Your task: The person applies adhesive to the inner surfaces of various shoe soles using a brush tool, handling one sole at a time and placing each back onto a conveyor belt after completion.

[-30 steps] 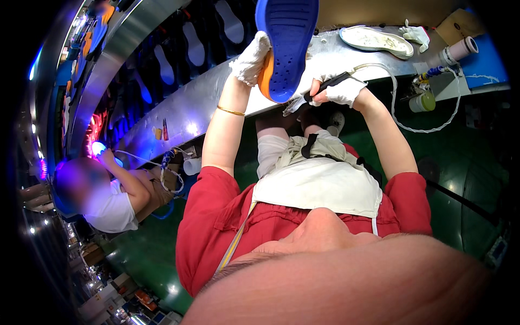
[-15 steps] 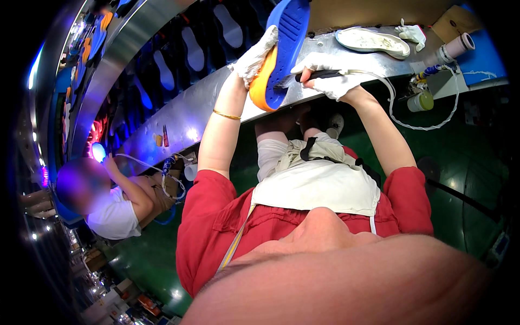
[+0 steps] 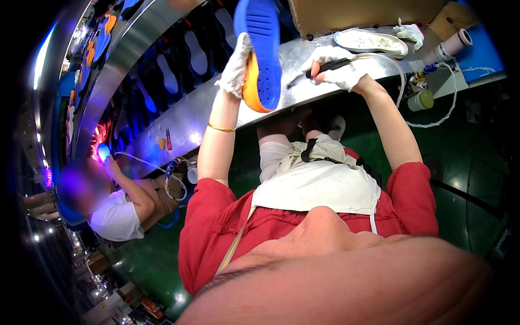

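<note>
In my gloved left hand (image 3: 236, 67) is a blue and orange shoe sole (image 3: 264, 59), gripped by its orange side edge and tilted up over the metal bench ledge (image 3: 200, 95). My right hand (image 3: 337, 67), in a white glove with some fingertips bare, is closed round a black-handled brush (image 3: 333, 66). The brush's dark tip points left toward the sole, with a gap between them. From the handle's rear end a white tube (image 3: 400, 73) curves away to the right.
Behind the ledge, a conveyor (image 3: 179, 59) carries several soles. A white shoe sole (image 3: 371, 43) and a loose glove (image 3: 410, 33) lie right of my right hand, near a cardboard box (image 3: 368, 13) and a green-lidded container (image 3: 421, 101). At left, a co-worker (image 3: 116, 214) sits by the line.
The sole has moved left and away from the brush, which touched or nearly touched its surface before. My right hand has shifted slightly right and up, still holding the brush.
</note>
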{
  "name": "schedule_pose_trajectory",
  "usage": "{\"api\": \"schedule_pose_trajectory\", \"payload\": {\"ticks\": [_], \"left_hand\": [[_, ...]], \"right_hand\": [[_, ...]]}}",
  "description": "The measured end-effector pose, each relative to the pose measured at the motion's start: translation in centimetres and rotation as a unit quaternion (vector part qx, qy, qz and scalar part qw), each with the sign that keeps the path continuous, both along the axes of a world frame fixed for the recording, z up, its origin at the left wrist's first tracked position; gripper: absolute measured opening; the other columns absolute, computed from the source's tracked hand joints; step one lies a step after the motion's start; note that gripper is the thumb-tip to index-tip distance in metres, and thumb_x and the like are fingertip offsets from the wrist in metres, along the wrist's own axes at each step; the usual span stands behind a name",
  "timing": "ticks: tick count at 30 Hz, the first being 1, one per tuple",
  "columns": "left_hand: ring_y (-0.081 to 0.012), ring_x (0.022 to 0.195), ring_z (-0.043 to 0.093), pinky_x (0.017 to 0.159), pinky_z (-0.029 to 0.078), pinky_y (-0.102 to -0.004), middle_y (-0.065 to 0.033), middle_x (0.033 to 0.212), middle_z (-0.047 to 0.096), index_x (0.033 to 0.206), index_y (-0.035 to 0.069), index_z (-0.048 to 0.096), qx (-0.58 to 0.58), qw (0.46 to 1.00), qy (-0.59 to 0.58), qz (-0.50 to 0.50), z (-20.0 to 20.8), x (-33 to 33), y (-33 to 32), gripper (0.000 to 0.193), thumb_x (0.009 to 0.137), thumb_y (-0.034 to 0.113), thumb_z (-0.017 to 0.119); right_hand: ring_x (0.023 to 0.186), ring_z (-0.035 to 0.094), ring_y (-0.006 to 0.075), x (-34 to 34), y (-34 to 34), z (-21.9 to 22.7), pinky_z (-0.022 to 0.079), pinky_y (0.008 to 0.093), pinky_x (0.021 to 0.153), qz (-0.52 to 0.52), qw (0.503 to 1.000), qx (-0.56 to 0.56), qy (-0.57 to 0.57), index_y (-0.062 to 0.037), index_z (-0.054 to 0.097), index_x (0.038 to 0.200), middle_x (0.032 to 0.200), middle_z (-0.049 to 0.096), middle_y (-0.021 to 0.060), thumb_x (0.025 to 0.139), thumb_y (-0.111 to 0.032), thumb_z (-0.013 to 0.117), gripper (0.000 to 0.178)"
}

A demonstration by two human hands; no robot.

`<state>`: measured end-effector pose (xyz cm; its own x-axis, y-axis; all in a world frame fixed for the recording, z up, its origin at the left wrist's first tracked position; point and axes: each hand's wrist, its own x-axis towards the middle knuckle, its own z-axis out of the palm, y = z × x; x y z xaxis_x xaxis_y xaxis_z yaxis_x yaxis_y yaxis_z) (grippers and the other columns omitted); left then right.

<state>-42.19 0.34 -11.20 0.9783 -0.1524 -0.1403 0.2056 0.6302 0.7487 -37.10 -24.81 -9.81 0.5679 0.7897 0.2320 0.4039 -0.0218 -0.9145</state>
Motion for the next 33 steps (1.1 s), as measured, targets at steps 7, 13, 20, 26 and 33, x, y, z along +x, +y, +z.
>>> {"api": "schedule_pose_trajectory", "payload": {"ticks": [7, 13, 20, 26, 33], "left_hand": [[-0.0282, 0.110, 0.052, 0.098, 0.041, -0.0405, -0.0109, 0.120, 0.054, 0.124, 0.004, 0.047, -0.159, 0.975, -0.066, 0.139, 2.1, -5.2, -1.2, 0.070, 0.083, 0.059, 0.050], [-0.0348, 0.116, 0.049, 0.100, 0.039, -0.0457, -0.0205, 0.130, 0.045, 0.133, -0.003, 0.036, -0.183, 0.983, -0.008, 0.031, -5.6, -6.9, -3.9, 0.075, 0.087, 0.056, 0.045], [-0.0287, 0.109, 0.053, 0.093, 0.046, -0.0415, -0.0160, 0.123, 0.051, 0.131, 0.006, 0.039, -0.283, 0.958, -0.032, -0.012, -5.9, -6.2, -9.7, 0.074, 0.081, 0.059, 0.054], [-0.0234, 0.098, 0.058, 0.086, 0.050, -0.0341, -0.0121, 0.112, 0.057, 0.123, 0.007, 0.046, -0.240, 0.968, 0.012, 0.069, -5.7, -6.1, -9.9, 0.065, 0.085, 0.059, 0.048], [-0.0246, 0.100, 0.058, 0.087, 0.050, -0.0379, -0.0115, 0.114, 0.057, 0.123, 0.008, 0.047, -0.199, 0.975, -0.044, 0.088, -5.7, -5.1, -8.8, 0.067, 0.083, 0.061, 0.050]], "right_hand": [[0.071, 0.058, 0.0094, -2.2, -0.8, 0.0, 0.046, 0.0218, 0.065, -0.101, 0.980, 0.112, 0.126, -0.0053, 0.055, 0.090, 0.083, 0.064, 0.0058, 0.079, -0.006, 0.065, 0.016], [0.068, 0.057, 0.0088, -4.1, 0.6, -2.9, 0.047, 0.0225, 0.065, -0.126, 0.971, 0.135, 0.150, -0.0032, 0.057, 0.088, 0.077, 0.061, 0.0034, 0.078, -0.011, 0.069, 0.017], [0.071, 0.060, 0.0107, -3.0, 1.8, -4.1, 0.049, 0.0236, 0.066, -0.238, 0.949, 0.191, 0.076, -0.0026, 0.056, 0.088, 0.077, 0.061, 0.0047, 0.078, -0.005, 0.066, 0.014], [0.070, 0.057, 0.0083, -6.1, 1.0, -2.2, 0.048, 0.0231, 0.066, -0.088, 0.975, 0.196, 0.057, -0.0035, 0.054, 0.094, 0.079, 0.060, 0.0046, 0.081, -0.004, 0.062, 0.015], [0.066, 0.058, 0.0135, -5.5, 1.5, -2.9, 0.049, 0.0247, 0.063, -0.184, 0.961, 0.188, -0.080, -0.0017, 0.057, 0.088, 0.077, 0.059, 0.0070, 0.076, -0.004, 0.065, 0.014]]}}
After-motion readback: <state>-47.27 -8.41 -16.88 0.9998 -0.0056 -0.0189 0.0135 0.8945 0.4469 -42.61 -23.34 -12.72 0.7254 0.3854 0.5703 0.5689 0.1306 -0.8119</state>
